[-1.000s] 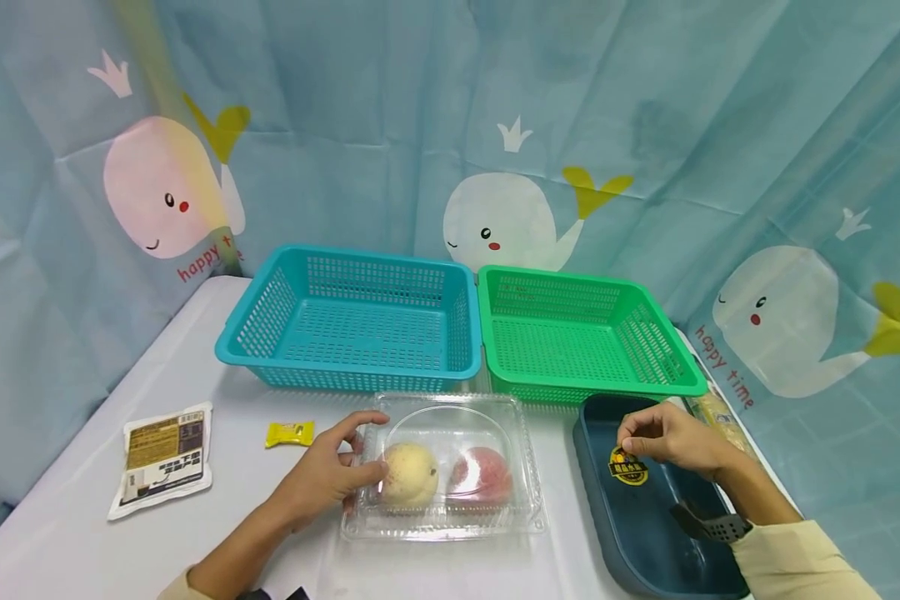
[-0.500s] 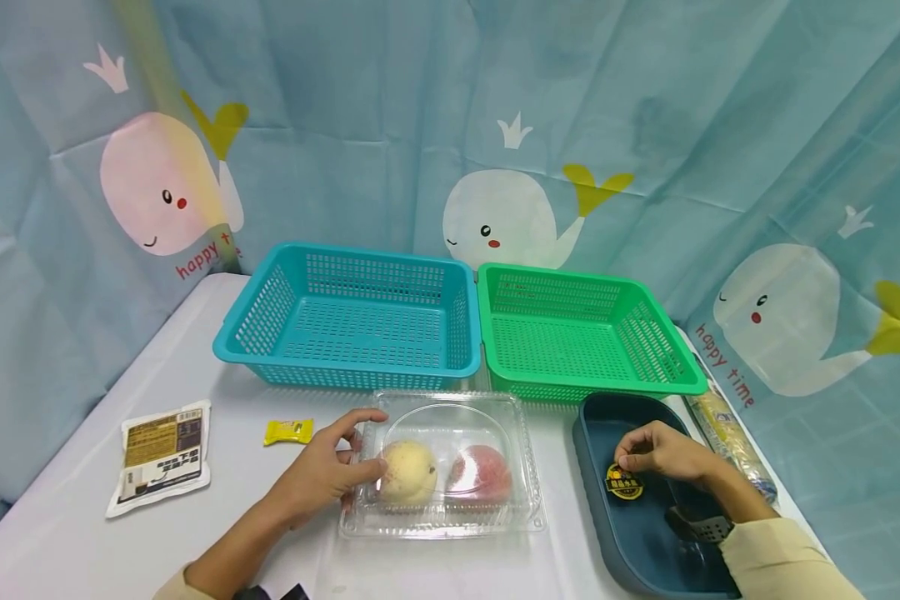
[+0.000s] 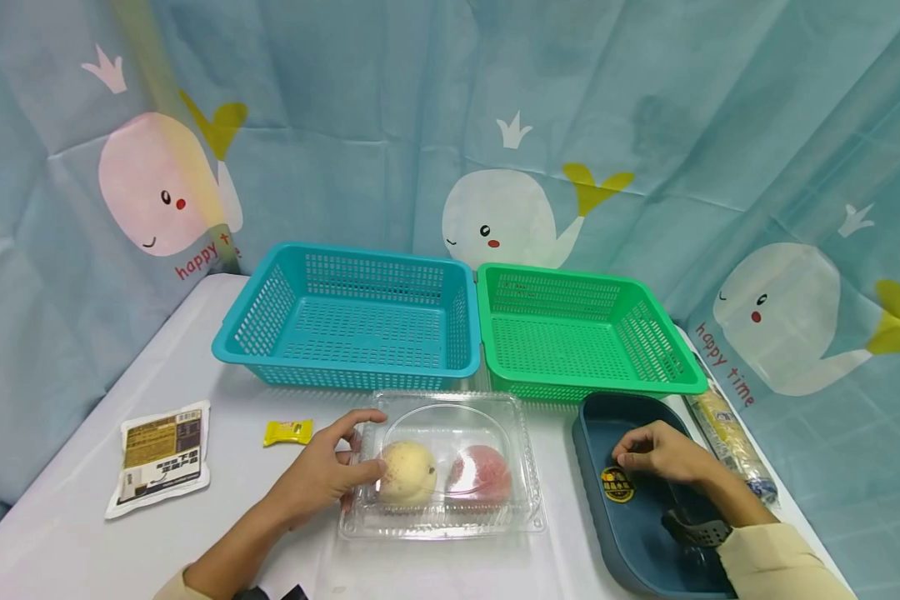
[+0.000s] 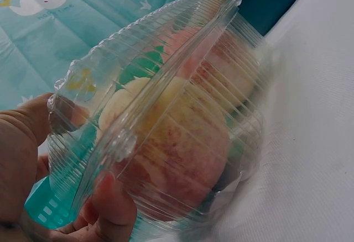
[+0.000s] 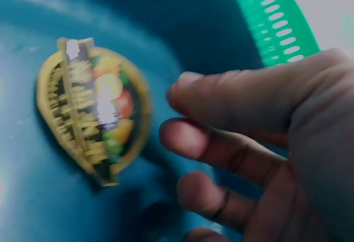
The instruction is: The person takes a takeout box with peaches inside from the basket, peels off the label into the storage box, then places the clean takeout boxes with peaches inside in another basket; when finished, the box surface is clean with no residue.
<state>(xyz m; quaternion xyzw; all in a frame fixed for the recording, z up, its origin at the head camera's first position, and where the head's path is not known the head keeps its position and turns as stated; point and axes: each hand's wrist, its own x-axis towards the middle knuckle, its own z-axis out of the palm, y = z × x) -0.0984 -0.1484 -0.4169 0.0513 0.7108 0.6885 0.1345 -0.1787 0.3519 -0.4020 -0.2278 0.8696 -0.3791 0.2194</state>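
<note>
My left hand (image 3: 326, 467) grips the left edge of a clear plastic clamshell box (image 3: 450, 521), its lid down. Inside sit a pale yellow peach (image 3: 408, 473) and a redder peach (image 3: 480, 475); the left wrist view shows thumb and fingers on either side of the box's rim (image 4: 119, 142). Over the dark blue tray (image 3: 603, 533), my right hand (image 3: 667, 452) has loosely bent fingers. A round black-and-gold fruit sticker (image 5: 94, 109) is apart from those fingertips in the right wrist view. Blur hides whether it touches the tray's floor.
A blue basket (image 3: 360, 367) and a green basket (image 3: 570, 385) stand behind. On the left lie a white-edged packet (image 3: 161, 458) and a small yellow wrapped packet (image 3: 288, 432). A long clear bag (image 3: 731, 437) lies right of the tray. A curtain hangs behind.
The sticker was pinched in my right fingers and is now loose from them, a little lower left. My right hand has shifted slightly left and down. My left hand stays on the box.
</note>
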